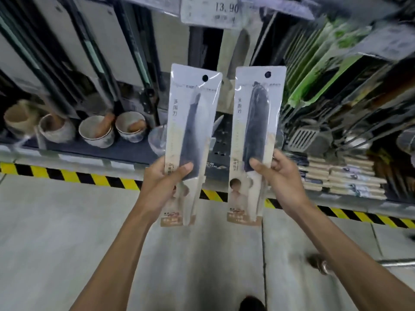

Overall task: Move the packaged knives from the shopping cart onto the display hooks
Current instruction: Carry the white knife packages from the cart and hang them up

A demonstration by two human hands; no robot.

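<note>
we have one view only: the wide-angle head camera looks forward and down, close to the left hand point(161, 187) and right hand point(285, 182), facing the shelf point(67, 154) and floor point(56, 221).

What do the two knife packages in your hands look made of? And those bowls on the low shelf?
Left flat white knife package: printed card under glossy clear plastic, judging by glare streaks. Right flat white knife package: seemingly the same. Round whitish bowls: probably glazed ceramic, from their smooth sheen; blur leaves it open.
</note>
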